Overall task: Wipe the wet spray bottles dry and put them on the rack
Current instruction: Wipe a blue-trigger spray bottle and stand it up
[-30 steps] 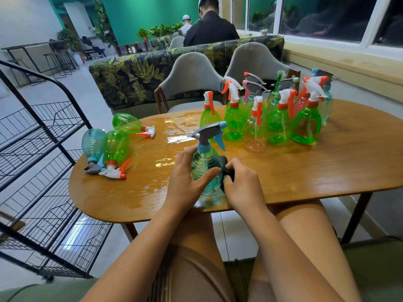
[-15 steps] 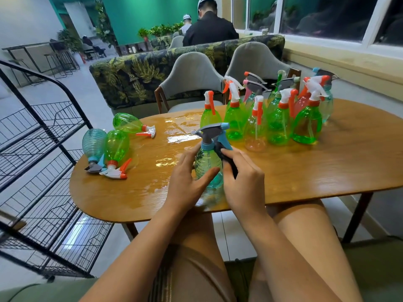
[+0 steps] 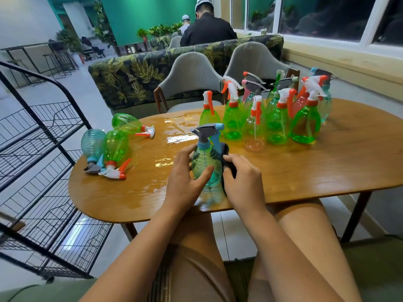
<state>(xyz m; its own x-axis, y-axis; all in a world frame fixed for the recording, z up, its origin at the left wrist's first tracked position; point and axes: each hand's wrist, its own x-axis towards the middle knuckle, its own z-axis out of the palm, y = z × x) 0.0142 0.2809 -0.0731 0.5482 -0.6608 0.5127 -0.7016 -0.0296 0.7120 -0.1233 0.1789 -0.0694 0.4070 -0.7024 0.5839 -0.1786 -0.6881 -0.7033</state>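
A teal ribbed spray bottle (image 3: 206, 164) with a grey and blue trigger head stands upright near the front edge of the wet wooden table (image 3: 316, 171). My left hand (image 3: 185, 182) grips its left side, thumb across the front. My right hand (image 3: 244, 182) holds a dark cloth (image 3: 227, 162) pressed against the bottle's right side. Several upright green, teal and pink spray bottles (image 3: 277, 118) cluster at the back of the table. Three bottles (image 3: 109, 147) lie on their sides at the left end. The black wire rack (image 3: 39, 171) stands to the left of the table.
Water pools (image 3: 174, 136) shine on the table's left and middle part. Two grey chairs (image 3: 189, 81) and a leaf-patterned sofa back stand behind the table. A person in black sits beyond them. My bare legs are under the table's front edge.
My right hand with the cloth went up to the bottle's trigger head, then back down to the bottle's right side. My left hand keeps its grip on the bottle.
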